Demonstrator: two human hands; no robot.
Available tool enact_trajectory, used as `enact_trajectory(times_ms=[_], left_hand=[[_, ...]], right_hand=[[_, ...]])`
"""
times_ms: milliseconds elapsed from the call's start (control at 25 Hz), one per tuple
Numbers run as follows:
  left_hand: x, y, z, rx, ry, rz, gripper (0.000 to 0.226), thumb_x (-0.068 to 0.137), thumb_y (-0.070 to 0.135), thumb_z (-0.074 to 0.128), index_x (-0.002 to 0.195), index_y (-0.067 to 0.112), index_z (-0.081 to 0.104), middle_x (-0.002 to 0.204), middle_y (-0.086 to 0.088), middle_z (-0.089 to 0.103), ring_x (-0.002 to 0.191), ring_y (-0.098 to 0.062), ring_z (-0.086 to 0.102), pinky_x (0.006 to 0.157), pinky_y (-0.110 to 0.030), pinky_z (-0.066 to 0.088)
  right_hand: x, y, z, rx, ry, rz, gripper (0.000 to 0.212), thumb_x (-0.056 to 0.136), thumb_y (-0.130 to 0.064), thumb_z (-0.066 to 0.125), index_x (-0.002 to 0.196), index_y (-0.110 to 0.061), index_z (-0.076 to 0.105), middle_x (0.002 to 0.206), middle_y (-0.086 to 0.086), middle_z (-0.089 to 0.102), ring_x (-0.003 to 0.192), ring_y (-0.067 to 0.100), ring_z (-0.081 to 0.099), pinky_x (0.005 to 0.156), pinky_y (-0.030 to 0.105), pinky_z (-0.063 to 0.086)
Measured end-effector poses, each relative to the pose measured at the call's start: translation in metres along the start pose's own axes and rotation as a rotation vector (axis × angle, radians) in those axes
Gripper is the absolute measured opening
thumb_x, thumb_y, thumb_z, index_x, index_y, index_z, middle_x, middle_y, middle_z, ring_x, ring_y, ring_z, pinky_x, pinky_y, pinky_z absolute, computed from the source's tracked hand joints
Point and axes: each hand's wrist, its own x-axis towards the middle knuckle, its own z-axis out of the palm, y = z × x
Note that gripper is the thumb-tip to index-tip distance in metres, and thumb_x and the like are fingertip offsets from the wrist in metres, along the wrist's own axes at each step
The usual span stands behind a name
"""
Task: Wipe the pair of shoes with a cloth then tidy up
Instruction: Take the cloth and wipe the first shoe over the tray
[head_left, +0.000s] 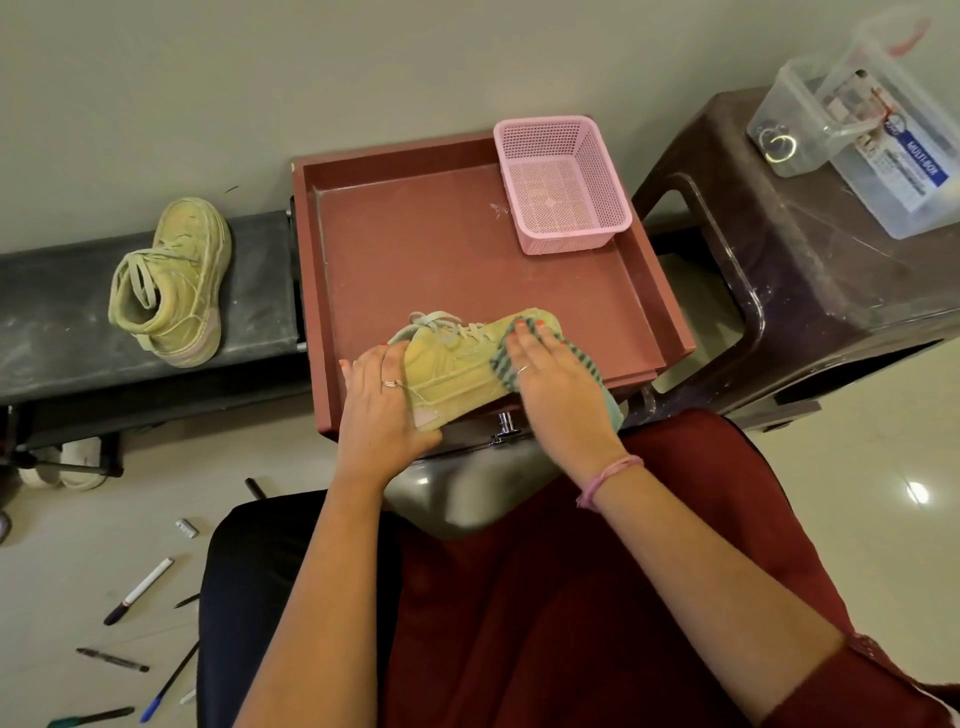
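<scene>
While the left hand (384, 405) grips one suede shoe (457, 364) at the tray's (415, 234) near edge, the flat right hand (550, 379) presses a striped cloth (571, 358); the second shoe (174, 280) sits apart.

The shoe (457, 364) I'm working on is a yellowish-green high-top with pale laces, lying on its side across the near edge of the tray (415, 249), toe to the right, heel to the left. My cloth (501, 358), striped green and grey, is draped over the toe end and hangs off the tray's edge. The other shoe (171, 283) of the pair stands upright on the dark bench (57, 312) to the left, well apart, toe away from me; it looks dusty, I think.
</scene>
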Motion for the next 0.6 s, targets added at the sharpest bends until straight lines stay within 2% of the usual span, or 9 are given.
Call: enact_trajectory(times_ms=[160, 280, 320, 400, 480, 600], left_hand=[[0.001, 0.000, 0.003, 0.066, 0.027, 0.042, 0.102, 0.048, 0.021, 0.084, 0.136, 0.008, 0.036, 0.126, -0.010, 0.046, 0.119, -0.032, 0.041, 0.113, -0.060, 0.015], [0.001, -0.003, 0.008, 0.104, 0.040, 0.070, 0.104, 0.048, 0.022, 0.089, 0.136, 0.008, 0.037, 0.126, -0.011, 0.047, 0.119, -0.030, 0.041, 0.113, -0.059, 0.016], [0.000, -0.003, 0.009, 0.108, 0.051, 0.082, 0.101, 0.051, 0.024, 0.089, 0.136, 0.007, 0.037, 0.127, -0.011, 0.048, 0.119, -0.030, 0.041, 0.113, -0.057, 0.016], [-0.002, -0.004, 0.010, 0.089, 0.076, 0.091, 0.090, 0.061, 0.026, 0.085, 0.136, 0.004, 0.039, 0.127, -0.012, 0.049, 0.118, -0.029, 0.041, 0.114, -0.050, 0.016], [-0.003, -0.005, 0.010, 0.062, 0.067, 0.085, 0.089, 0.061, 0.027, 0.082, 0.136, 0.006, 0.038, 0.128, -0.011, 0.048, 0.118, -0.029, 0.042, 0.114, -0.055, 0.021], [-0.001, -0.008, 0.009, 0.030, 0.062, 0.093, 0.094, 0.053, 0.025, 0.080, 0.135, 0.009, 0.037, 0.127, -0.010, 0.048, 0.117, -0.030, 0.043, 0.108, -0.060, 0.029]], right_hand=[[0.009, 0.002, -0.004, 0.176, 0.019, 0.196, 0.067, 0.088, 0.009, 0.043, 0.149, -0.007, 0.020, 0.158, 0.008, 0.013, 0.145, 0.023, 0.010, 0.115, 0.026, 0.005], [-0.012, -0.045, 0.006, 0.325, -0.023, 0.168, 0.076, 0.087, 0.007, 0.051, 0.150, -0.007, 0.010, 0.159, 0.007, 0.002, 0.146, 0.022, -0.002, 0.116, 0.029, -0.003], [-0.018, -0.061, 0.009, 0.356, -0.036, 0.114, 0.076, 0.087, 0.008, 0.049, 0.150, -0.006, 0.009, 0.159, 0.008, 0.001, 0.146, 0.022, -0.003, 0.118, 0.031, -0.001], [-0.025, -0.076, 0.018, 0.350, -0.013, -0.009, 0.067, 0.085, 0.011, 0.048, 0.146, 0.003, 0.021, 0.156, 0.016, 0.013, 0.145, 0.030, 0.010, 0.119, 0.034, 0.006], [-0.027, -0.063, 0.022, 0.199, -0.009, -0.099, 0.062, 0.083, 0.006, 0.054, 0.141, 0.007, 0.032, 0.152, 0.021, 0.025, 0.141, 0.035, 0.025, 0.117, 0.039, 0.021], [-0.023, -0.028, 0.016, -0.022, -0.084, -0.123, 0.062, 0.086, 0.000, 0.051, 0.144, 0.003, 0.027, 0.154, 0.018, 0.022, 0.141, 0.032, 0.025, 0.113, 0.043, 0.031]])
